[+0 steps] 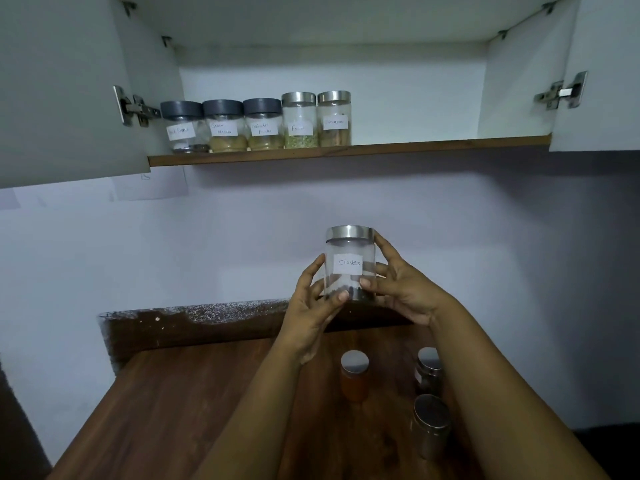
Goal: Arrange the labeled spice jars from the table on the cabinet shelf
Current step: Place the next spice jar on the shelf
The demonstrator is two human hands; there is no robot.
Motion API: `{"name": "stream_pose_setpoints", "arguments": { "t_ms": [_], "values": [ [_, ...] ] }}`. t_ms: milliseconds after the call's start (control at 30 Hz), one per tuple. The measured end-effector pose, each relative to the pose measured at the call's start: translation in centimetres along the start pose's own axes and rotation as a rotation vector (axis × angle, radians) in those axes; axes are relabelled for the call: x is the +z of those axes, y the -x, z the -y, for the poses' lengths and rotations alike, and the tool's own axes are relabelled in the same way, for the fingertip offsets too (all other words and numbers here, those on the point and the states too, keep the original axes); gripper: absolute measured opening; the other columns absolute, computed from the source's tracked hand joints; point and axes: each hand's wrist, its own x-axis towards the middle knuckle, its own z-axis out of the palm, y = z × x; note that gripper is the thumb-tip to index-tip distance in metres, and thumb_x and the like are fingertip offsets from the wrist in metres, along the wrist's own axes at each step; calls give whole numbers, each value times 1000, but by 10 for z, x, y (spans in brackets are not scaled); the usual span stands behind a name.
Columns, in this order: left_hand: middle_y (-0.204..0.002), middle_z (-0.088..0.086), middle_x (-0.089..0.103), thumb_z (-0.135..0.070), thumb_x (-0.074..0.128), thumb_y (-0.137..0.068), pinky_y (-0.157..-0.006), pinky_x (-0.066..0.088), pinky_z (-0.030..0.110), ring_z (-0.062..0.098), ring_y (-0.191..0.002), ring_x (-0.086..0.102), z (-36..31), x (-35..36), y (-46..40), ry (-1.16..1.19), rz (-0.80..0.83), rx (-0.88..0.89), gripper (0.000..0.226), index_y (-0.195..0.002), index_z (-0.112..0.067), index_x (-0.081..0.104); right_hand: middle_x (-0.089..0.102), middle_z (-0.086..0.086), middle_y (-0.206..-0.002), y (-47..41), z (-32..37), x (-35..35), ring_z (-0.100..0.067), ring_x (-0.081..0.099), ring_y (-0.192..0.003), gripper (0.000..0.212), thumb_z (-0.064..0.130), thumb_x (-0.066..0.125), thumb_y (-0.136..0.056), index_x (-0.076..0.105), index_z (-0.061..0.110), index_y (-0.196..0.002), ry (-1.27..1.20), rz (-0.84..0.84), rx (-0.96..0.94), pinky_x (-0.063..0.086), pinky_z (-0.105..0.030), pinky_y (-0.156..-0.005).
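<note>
- As the cloves jar (349, 263) is glass and nearly empty, I judge it light, slippery, fragile.
- My left hand (313, 306) and right hand (403, 289) grip its sides, the safest place.

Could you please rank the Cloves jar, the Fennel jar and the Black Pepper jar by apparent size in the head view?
1. Cloves jar, largest, though it is nearer the camera.
2. Fennel jar.
3. Black Pepper jar, shortest.

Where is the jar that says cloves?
In the head view, the cloves jar is near the middle, held up between the left hand and right hand, above the table.
</note>
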Motion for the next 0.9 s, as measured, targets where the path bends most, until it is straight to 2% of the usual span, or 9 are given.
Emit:
{"name": "stream_pose_setpoints", "arguments": {
  "t_ms": [133, 233, 400, 467, 533, 667, 800, 833, 900],
  "values": [
    [-135, 7, 58, -20, 79, -75, -100, 48, 38, 19, -121, 59, -15, 0, -22, -27, -35, 52, 75, -139, -33, 42, 53, -2, -135, -16, 15, 11, -24, 59, -119, 112, 8, 85, -65, 18, 55, -141, 101, -75, -10, 51, -46, -97],
    [-134, 1, 58, -28, 77, -79, -101, 48, 36, 17, -123, 57, -34, 4, -45, -102, -28, 98, 67, -137, -30, 45, 53, -4, -136, -31, 35, 15, -24, 57, -119, 104, 4, 83, -67, 22, 48, -139, 81, -149, -89, 54, -41, -93],
    [-131, -4, 55, -28, 68, -89, -85, 46, 18, 5, -115, 55, -80, 21, -85, -251, -12, 214, 57, -140, -32, 45, 52, -8, -130, -53, 87, 4, -23, 58, -117, 107, -4, 79, -72, 20, 45, -146, 134, -205, -217, 53, -36, -94],
    [-130, -4, 55, -29, 67, -89, -80, 44, 16, 4, -113, 55, -99, 30, -103, -273, -9, 251, 56, -140, -32, 44, 55, -8, -126, -63, 112, -4, -22, 60, -115, 108, -4, 78, -72, 18, 45, -148, 173, -203, -254, 53, -34, -93],
    [-132, -4, 54, -30, 67, -89, -83, 45, 19, 6, -114, 55, -116, 39, -123, -297, -10, 294, 57, -141, -31, 44, 56, -7, -124, -72, 139, -13, -20, 62, -112, 108, -4, 79, -72, 19, 44, -148, 243, -202, -294, 53, -33, -92],
    [-139, 1, 52, -20, 66, -92, -101, 46, 31, 10, -121, 54, -142, 62, -166, -321, 23, 394, 60, -145, -26, 39, 54, -6, -126, -96, 185, -37, -20, 65, -110, 110, -3, 82, -69, 22, 45, -148, 380, -243, -367, 55, -38, -91],
    [-143, 6, 47, -20, 65, -92, -106, 44, 41, 20, -130, 47, -150, 78, -214, -420, -30, 432, 59, -145, -28, 39, 54, -9, -127, -128, 210, -66, -21, 66, -109, 106, -8, 78, -72, 20, 36, -149, 435, -225, -357, 56, -36, -89],
    [-144, 6, 45, -24, 64, -93, -108, 43, 44, 21, -131, 46, -148, 79, -228, -483, -39, 443, 59, -145, -29, 38, 53, -10, -128, -136, 213, -74, -22, 66, -109, 105, -10, 76, -73, 21, 35, -149, 425, -216, -342, 57, -33, -88],
    [-143, 5, 42, -30, 57, -95, -106, 42, 44, 23, -129, 45, -141, 74, -250, -807, -132, 565, 53, -144, -29, 38, 52, -13, -128, -152, 219, -93, -24, 66, -107, 101, -15, 72, -74, 23, 32, -149, 390, -202, -297, 58, -29, -83]
  ]
}}
